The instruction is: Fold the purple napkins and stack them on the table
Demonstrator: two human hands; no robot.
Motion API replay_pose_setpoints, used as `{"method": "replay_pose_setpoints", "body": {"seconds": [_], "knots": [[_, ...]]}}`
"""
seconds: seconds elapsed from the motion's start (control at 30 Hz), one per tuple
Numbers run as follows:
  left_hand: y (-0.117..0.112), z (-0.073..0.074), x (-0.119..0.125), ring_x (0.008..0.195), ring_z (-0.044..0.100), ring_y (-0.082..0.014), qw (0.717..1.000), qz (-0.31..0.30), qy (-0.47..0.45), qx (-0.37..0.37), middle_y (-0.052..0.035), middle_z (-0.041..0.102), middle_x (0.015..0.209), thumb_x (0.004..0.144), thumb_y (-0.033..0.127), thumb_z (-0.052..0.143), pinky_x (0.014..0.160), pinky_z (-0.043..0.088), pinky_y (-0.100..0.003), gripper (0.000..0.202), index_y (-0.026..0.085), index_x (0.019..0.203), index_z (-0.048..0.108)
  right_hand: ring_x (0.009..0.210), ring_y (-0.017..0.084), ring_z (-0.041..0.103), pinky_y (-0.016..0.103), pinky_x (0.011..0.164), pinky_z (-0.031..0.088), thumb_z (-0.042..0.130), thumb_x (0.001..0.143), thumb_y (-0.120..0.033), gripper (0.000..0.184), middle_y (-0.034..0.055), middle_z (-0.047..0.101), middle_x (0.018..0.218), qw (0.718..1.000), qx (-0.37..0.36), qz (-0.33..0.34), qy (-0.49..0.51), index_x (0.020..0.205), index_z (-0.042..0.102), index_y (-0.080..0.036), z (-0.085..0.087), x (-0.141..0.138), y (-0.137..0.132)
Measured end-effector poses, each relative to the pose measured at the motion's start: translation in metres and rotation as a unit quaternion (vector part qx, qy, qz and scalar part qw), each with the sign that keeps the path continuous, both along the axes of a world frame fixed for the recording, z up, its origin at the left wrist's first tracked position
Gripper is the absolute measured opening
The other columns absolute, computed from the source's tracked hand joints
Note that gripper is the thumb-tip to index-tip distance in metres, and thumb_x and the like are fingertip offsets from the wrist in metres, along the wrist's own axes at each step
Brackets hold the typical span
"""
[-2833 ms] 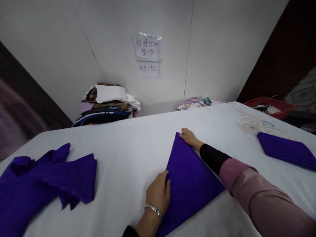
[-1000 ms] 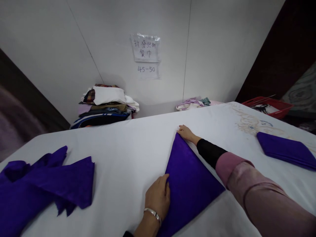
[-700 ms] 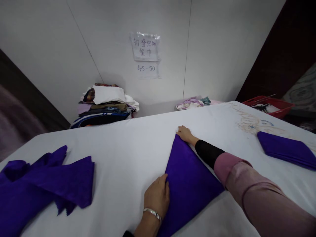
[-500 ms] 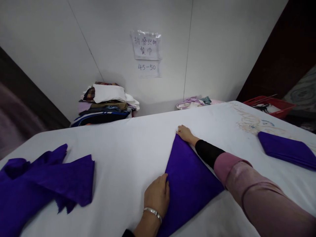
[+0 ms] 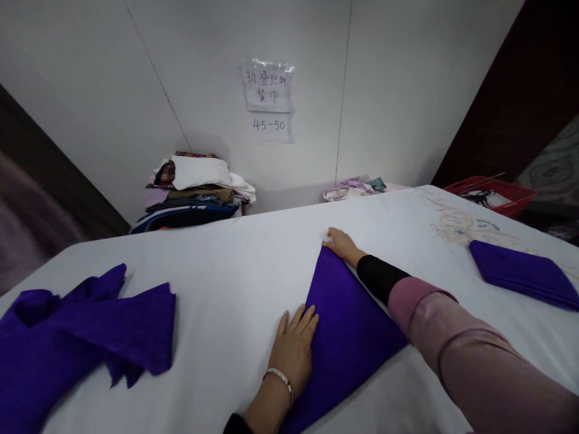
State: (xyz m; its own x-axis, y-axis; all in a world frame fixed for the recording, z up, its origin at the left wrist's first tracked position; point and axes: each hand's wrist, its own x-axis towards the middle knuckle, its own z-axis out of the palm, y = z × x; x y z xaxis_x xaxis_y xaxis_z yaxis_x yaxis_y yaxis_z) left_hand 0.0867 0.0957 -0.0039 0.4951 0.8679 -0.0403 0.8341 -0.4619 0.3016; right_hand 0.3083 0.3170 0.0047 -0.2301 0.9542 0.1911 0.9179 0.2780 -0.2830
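Observation:
In front of me a purple cloth napkin, folded to a triangle-like shape, lies on the white tablecloth. My left hand, with a silver bangle at the wrist, lies flat along the napkin's left edge. Its fingers are stretched out and slightly apart, partly on the cloth and partly on the table. At the far tip of the napkin, my right hand has its thumb and bent fingers closed at the corner. The sleeve of my right arm passes over the napkin's right side.
A loose heap of purple napkins lies at left. Folded purple cloth sits at right. Behind the white-covered table are stacked clothes, a smaller cloth pile and a red basket. A handwritten sign hangs on the wall.
My left hand has loosened from the napkin's left edge and flattened, its fingers now stretched forward along it. My right hand stays at the far corner, its fingers slightly shifted.

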Motion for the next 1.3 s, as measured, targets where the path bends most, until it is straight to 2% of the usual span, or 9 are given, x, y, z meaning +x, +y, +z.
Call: {"method": "replay_pose_setpoints", "body": {"seconds": [0.1,0.17,0.3,0.4,0.6,0.8,0.9,1.13,1.3], "knots": [[0.001,-0.006,-0.002,0.138,0.018,-0.0164,1.000,0.003,0.006,-0.010,0.0019,0.032,0.147,0.071,0.001,0.035,0.113,0.012,-0.048,0.069,0.025,0.136,0.037,0.104,0.025,0.049,0.031,0.085,0.034,0.055,0.082,-0.024,0.019,0.0136,0.059,0.110,0.998,-0.014,0.044,-0.031,0.098,0.058,-0.014,0.009,-0.004,0.002],[0.001,-0.008,-0.003,0.138,0.017,-0.0162,1.000,0.004,0.007,-0.010,0.0022,0.031,0.147,0.072,0.002,0.035,0.113,0.011,-0.048,0.068,0.025,0.136,0.037,0.100,0.023,0.052,0.029,0.082,0.035,0.053,0.082,-0.019,0.014,0.0113,0.062,0.106,0.995,-0.041,0.078,-0.048,0.093,0.061,-0.016,0.013,-0.007,0.006],[0.001,-0.006,-0.002,0.138,0.018,-0.0166,1.000,0.005,0.006,-0.012,0.0027,0.031,0.147,0.073,0.002,0.034,0.113,0.012,-0.049,0.067,0.025,0.136,0.038,0.084,0.019,0.059,0.024,0.071,0.040,0.054,0.077,-0.012,0.016,0.0067,0.067,0.092,0.986,-0.108,0.109,-0.062,0.087,0.066,-0.017,0.021,-0.010,0.018],[0.001,-0.001,0.000,0.137,0.019,-0.0172,1.000,0.007,0.019,-0.018,0.0020,0.032,0.147,0.072,0.000,0.033,0.113,0.013,-0.049,0.068,0.024,0.135,0.038,0.080,0.017,0.061,0.022,0.068,0.041,0.059,0.070,-0.009,0.019,0.0039,0.069,0.086,0.979,-0.153,0.122,-0.058,0.084,0.069,-0.018,0.028,-0.006,0.026],[0.001,0.005,0.002,0.137,0.020,-0.0178,0.999,0.010,0.036,-0.024,0.0016,0.032,0.146,0.070,-0.001,0.032,0.112,0.014,-0.050,0.069,0.023,0.135,0.039,0.081,0.019,0.063,0.024,0.070,0.044,0.068,0.067,-0.020,0.022,0.0027,0.070,0.088,0.968,-0.204,0.144,-0.029,0.088,0.071,-0.020,0.038,0.006,0.028],[0.002,0.007,0.003,0.137,0.020,-0.0183,0.998,0.010,0.046,-0.029,0.0002,0.032,0.146,0.072,-0.002,0.031,0.112,0.015,-0.050,0.068,0.022,0.135,0.039,0.084,0.021,0.061,0.025,0.070,0.043,0.076,0.059,-0.020,0.037,0.0056,0.068,0.094,0.973,-0.189,0.132,0.004,0.095,0.067,-0.019,0.026,0.009,0.018],[0.001,0.008,0.003,0.137,0.020,-0.0183,0.999,0.009,0.047,-0.027,0.0009,0.031,0.147,0.071,-0.002,0.031,0.112,0.014,-0.050,0.069,0.022,0.136,0.038,0.082,0.020,0.060,0.025,0.068,0.042,0.076,0.060,-0.021,0.036,0.0055,0.066,0.093,0.976,-0.179,0.125,0.024,0.094,0.065,-0.018,0.019,0.008,0.018],[-0.001,0.005,0.002,0.138,0.018,-0.0175,0.999,0.010,0.028,-0.024,0.0018,0.031,0.147,0.071,-0.001,0.032,0.112,0.013,-0.049,0.069,0.023,0.135,0.039,0.065,0.014,0.056,0.023,0.060,0.040,0.072,0.063,-0.018,0.035,-0.0011,0.063,0.073,0.974,-0.188,0.108,0.074,0.097,0.060,-0.017,0.013,0.010,0.026],[-0.001,0.003,0.002,0.138,0.017,-0.0172,0.999,0.015,0.022,-0.029,0.0014,0.031,0.147,0.071,0.000,0.033,0.113,0.011,-0.049,0.069,0.023,0.135,0.039,0.065,0.013,0.056,0.023,0.061,0.039,0.071,0.064,-0.018,0.034,-0.0015,0.062,0.074,0.974,-0.182,0.094,0.099,0.096,0.060,-0.017,0.009,0.010,0.031]]}}
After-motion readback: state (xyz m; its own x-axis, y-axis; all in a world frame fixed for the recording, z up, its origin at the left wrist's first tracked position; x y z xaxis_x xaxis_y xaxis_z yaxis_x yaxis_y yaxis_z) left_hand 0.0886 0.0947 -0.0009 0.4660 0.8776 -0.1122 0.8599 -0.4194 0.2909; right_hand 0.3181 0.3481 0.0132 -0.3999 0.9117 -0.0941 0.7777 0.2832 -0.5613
